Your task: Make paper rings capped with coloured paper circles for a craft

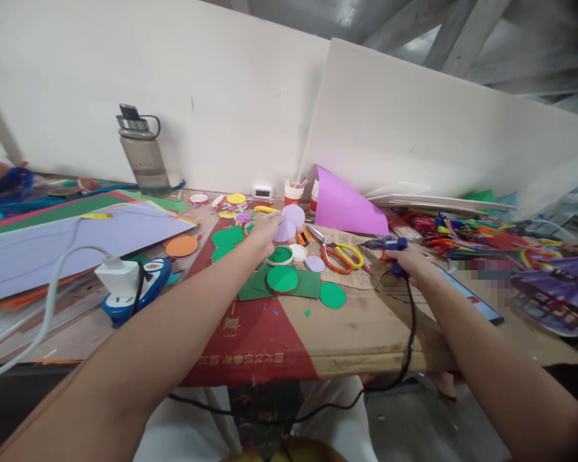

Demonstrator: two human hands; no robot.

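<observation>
My left hand (264, 233) is closed at the edge of pale purple paper discs (293, 216), above the middle of the table. Just below it lie a round piece with a green centre and light rim (280, 255) and a green disc (282, 279) on a green paper strip (308, 284). My right hand (409, 262) is wrapped round a dark blue glue gun (388, 244), whose nozzle points left and whose black cord hangs over the table edge. Between the hands lie scissors with red handles (336, 260) and scissors with yellow handles (350, 255).
A grey bottle (144, 157) stands at the back left, and a blue power strip (135, 292) with a white plug is at left. Rolled purple paper (347, 208) stands behind the scissors. A phone (467, 292) and colourful pipe cleaners (455, 234) lie at right.
</observation>
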